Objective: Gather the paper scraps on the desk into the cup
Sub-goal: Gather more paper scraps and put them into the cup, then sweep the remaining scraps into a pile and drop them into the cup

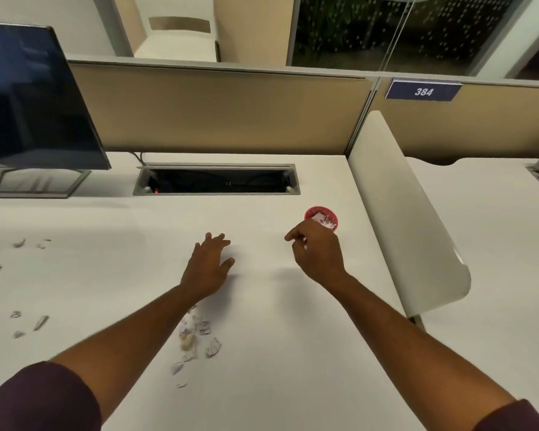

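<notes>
**Scraps partly in the cup, more left on the desk**

We are looking down at a white desk. The red cup stands upright toward the far right, near the side divider, with paper scraps showing inside it.

Our right hand hovers just in front of the cup, partly covering its near rim. Its fingers curl inward with thumb and forefinger drawn close together; we cannot tell whether anything is pinched between them.

Our left hand is over the desk's middle, palm down, fingers spread, holding nothing.

A loose pile of scraps lies beside the left forearm. More scattered scraps sit at the far left, in front of the monitor. Behind the hands is an open cable tray.
</notes>
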The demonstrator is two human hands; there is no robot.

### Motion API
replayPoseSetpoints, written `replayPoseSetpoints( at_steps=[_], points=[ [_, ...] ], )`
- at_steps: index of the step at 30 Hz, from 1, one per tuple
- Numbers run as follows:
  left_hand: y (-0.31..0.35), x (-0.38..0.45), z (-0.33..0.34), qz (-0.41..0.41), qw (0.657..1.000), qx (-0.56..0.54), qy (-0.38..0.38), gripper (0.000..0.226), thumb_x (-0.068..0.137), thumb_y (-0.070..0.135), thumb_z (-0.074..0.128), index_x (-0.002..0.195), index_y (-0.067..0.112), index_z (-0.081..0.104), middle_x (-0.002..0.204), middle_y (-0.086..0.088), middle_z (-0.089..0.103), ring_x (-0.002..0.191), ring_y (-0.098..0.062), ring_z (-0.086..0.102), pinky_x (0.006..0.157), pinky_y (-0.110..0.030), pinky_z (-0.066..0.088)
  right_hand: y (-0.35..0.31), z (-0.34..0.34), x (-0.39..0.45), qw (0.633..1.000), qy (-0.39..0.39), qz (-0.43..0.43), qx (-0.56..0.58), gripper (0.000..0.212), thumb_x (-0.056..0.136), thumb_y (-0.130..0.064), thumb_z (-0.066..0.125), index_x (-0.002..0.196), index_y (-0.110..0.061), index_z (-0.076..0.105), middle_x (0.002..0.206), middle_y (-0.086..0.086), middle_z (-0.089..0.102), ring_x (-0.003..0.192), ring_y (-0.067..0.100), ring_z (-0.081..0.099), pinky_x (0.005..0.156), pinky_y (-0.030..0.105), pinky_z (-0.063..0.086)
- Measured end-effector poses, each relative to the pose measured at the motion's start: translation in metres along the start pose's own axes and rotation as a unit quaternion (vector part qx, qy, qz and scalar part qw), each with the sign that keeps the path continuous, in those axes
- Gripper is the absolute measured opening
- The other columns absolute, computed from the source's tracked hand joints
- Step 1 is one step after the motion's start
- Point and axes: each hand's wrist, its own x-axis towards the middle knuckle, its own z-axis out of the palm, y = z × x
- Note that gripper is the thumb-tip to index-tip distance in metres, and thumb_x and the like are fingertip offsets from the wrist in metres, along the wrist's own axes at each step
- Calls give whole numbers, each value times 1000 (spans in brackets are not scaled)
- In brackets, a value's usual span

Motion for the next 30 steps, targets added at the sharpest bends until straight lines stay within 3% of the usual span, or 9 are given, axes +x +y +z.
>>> replayPoseSetpoints(
  at_steps=[3,5,8,10,12,17,21,26,30],
  points=[
    [-40,-28,-13,-19,999,27,16,45,103,25,49,146,15,43,161,-3,32,154,-25,10,124,-45,5,-2,37,-29,997,-67,-36,-5,20,89,-8,62,101,-19,73,105,-6,70,97,12,65,84,35,55],
    [-63,-47,-18,-23,999,37,13,46,104,25,45,149,15,40,161,-2,31,154,-26,11,124,-47,7,1,60,-45,993,-112,-12,-24,24,99,-28,60,121,-20,68,129,-3,64,122,17,59,104,36,48],
    [-93,-74,-22,-11,999,34,-12,50,106,27,39,154,17,30,164,2,22,154,-23,7,123,-45,5,5,92,-65,981,-179,58,-52,60,102,-53,48,151,-19,44,164,-1,32,154,17,23,124,32,19],
    [-107,-88,-23,8,999,29,-37,52,107,27,35,157,20,23,166,7,12,154,-20,2,123,-42,3,3,110,-75,975,-193,74,-81,73,101,-59,40,159,-16,29,170,3,13,158,18,4,127,35,5],
    [-118,-100,-24,29,998,19,-51,53,107,27,33,157,22,20,165,10,5,153,-16,-2,122,-37,0,-8,127,-85,976,-174,67,-110,79,100,-64,33,160,-13,23,171,6,6,159,21,-2,127,39,-1],
    [-136,-125,-25,90,993,27,-71,54,107,33,32,158,27,15,166,14,4,153,-10,-6,124,-33,-1,-61,174,-118,987,-135,-2,-86,84,99,-69,20,161,-13,20,170,3,11,158,15,0,129,39,3],
    [-150,-141,-31,114,989,-7,-90,57,107,38,31,159,26,8,166,15,6,152,-3,-4,125,-31,0,-109,211,-140,985,-154,-42,-64,81,101,-67,19,162,-13,18,170,-2,13,158,10,0,129,39,8],
    [-177,-162,-51,95,987,-92,-90,59,107,26,33,159,23,4,164,18,2,152,0,-2,124,-25,-2,-157,245,-159,977,-187,-84,-53,77,103,-64,26,162,-15,17,170,-1,16,158,8,0,129,40,11],
    [-206,-177,-70,93,992,-74,-48,58,108,27,33,159,24,5,166,15,5,152,-1,-3,124,-28,-3,-176,248,-163,980,-174,-56,76,71,102,-57,43,159,-18,27,161,-3,37,151,7,29,126,39,22]
  ],
)
